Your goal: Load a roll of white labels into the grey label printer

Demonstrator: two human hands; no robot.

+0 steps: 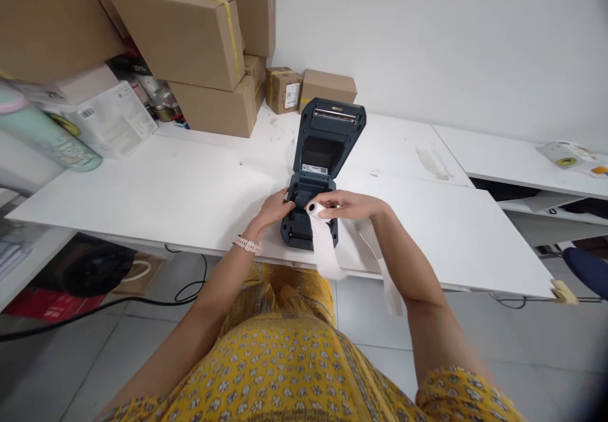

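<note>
A dark blue label printer (325,149) stands near the front edge of the white table (180,194) with its lid tipped up and back. My left hand (274,208) rests on the left side of the printer's open bay, fingers curled against it. My right hand (342,205) is closed on a small white paper roll (313,208) just above the bay. A long strip of white paper (327,251) hangs from the roll over the table's edge, and a second strip (380,263) trails down under my right forearm.
Cardboard boxes (190,35) are stacked at the back left against the wall, with smaller ones (308,86) behind the printer. A green bottle (47,134) and white packets lie at the left. Another white desk (517,162) adjoins on the right. Cables run across the floor below.
</note>
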